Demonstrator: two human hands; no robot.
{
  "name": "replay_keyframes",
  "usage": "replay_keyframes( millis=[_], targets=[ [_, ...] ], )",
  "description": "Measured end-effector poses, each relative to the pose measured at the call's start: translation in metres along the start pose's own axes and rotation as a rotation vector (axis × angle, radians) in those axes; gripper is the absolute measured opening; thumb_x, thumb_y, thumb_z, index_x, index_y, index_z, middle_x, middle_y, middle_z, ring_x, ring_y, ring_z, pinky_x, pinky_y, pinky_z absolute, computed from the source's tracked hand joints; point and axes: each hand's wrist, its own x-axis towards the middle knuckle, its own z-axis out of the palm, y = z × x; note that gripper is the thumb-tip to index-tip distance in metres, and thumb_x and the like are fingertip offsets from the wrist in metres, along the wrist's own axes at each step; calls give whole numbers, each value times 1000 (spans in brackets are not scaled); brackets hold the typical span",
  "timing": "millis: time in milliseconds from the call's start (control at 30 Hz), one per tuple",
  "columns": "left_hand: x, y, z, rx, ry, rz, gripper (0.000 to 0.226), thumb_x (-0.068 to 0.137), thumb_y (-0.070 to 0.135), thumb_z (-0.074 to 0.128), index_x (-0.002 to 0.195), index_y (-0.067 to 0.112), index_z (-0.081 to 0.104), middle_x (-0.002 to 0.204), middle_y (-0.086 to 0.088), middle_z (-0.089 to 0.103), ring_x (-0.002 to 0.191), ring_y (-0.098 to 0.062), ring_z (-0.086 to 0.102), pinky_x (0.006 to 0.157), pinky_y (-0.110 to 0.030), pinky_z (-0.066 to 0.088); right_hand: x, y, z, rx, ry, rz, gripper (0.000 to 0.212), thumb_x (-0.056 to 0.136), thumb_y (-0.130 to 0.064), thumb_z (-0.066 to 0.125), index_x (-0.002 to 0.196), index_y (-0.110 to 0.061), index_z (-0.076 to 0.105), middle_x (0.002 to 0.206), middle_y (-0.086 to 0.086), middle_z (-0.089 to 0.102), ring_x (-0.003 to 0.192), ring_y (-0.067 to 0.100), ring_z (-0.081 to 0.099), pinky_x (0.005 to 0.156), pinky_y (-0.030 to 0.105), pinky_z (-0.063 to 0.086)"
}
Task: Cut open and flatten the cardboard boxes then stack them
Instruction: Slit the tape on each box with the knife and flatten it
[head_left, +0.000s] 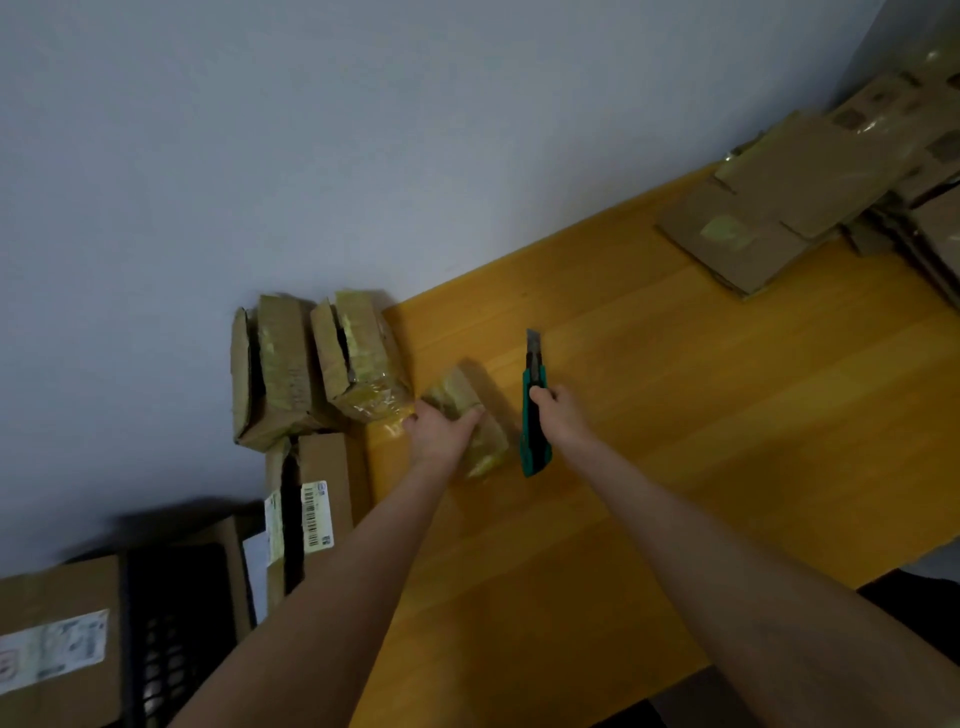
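Observation:
A small taped cardboard box (470, 415) lies on the yellow wooden table (675, 415) near its left end. My left hand (436, 428) grips this box from its left side, fingers curled over the top. Just right of the box, my right hand (558, 410) holds a green utility knife (535, 410) by its handle, blade out and pointing away from me. The blade is clear of the box. A stack of flattened cardboard (769, 218) lies at the table's far right end.
Two taped boxes (317, 364) stand against the grey wall at the table's left end. A taller box with a barcode label (311, 499) stands below them. A labelled carton (57, 644) and a black crate (176, 623) sit at lower left.

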Motion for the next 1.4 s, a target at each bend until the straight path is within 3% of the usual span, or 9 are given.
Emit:
replay_keyframes(
  millis=[167, 333, 500, 567, 767, 1033, 1133, 1267, 1400],
  targets=[
    [8, 8, 3, 266, -42, 60, 105, 75, 57, 72, 149, 4, 18, 143, -17, 40, 127, -35, 46, 99, -47, 47, -7, 19, 14, 70, -92, 162, 44, 104, -27, 35, 142, -5, 34, 136, 13, 47, 122, 30, 48, 92, 38, 43],
    [9, 23, 7, 332, -119, 23, 97, 72, 50, 75, 145, 6, 29, 141, -14, 41, 124, -32, 48, 99, -44, 48, -4, 27, -6, 56, -54, 125, 42, 102, -28, 41, 138, -7, 40, 130, 13, 52, 116, 30, 53, 92, 40, 48],
    [-1, 26, -10, 834, 28, 625, 105, 76, 40, 77, 153, 13, 11, 150, -8, 27, 137, -28, 31, 114, -43, 31, -13, 27, -42, -126, 3, -104, 35, 100, -27, 48, 129, -8, 46, 107, 2, 54, 93, 18, 55, 74, 29, 49],
    [0, 19, -11, 936, 53, 697, 101, 81, 31, 74, 154, 14, 7, 154, -8, 23, 142, -28, 24, 118, -43, 23, -22, 29, -48, -235, 12, -198, 33, 98, -27, 51, 129, -14, 47, 100, -1, 54, 82, 15, 56, 62, 24, 47],
    [-2, -5, -5, 896, -116, 573, 96, 82, 22, 73, 154, 17, 9, 153, -7, 24, 136, -30, 32, 110, -39, 35, -37, 43, -55, -420, -41, -280, 40, 97, -27, 53, 137, -23, 47, 96, 6, 63, 79, 26, 64, 62, 36, 53],
    [-6, -4, -5, 903, -137, 611, 97, 79, 19, 75, 153, 14, 13, 153, -7, 24, 138, -29, 29, 114, -38, 30, -32, 43, -56, -480, -92, -314, 44, 96, -29, 52, 139, -30, 49, 87, -1, 60, 67, 10, 53, 53, 21, 42],
    [-7, -4, -5, 909, -138, 618, 98, 79, 17, 75, 153, 15, 11, 155, -7, 22, 140, -29, 27, 115, -38, 28, -33, 32, -55, -561, -132, -375, 38, 97, -24, 51, 135, -31, 52, 72, -9, 52, 57, 2, 44, 40, 9, 31],
    [-6, -4, -4, 909, -136, 621, 99, 79, 16, 75, 154, 15, 9, 155, -7, 22, 140, -29, 26, 115, -38, 28, -25, 33, -54, -501, -15, -358, 35, 98, -25, 49, 133, -27, 55, 69, -6, 52, 54, 6, 45, 43, 16, 33],
    [-5, -4, -4, 901, -134, 620, 100, 78, 16, 75, 154, 15, 9, 155, -6, 22, 140, -29, 26, 116, -39, 28, -27, 38, -60, -558, -116, -296, 39, 97, -29, 52, 136, -31, 52, 80, -3, 59, 65, 11, 53, 47, 18, 38]
  ],
)
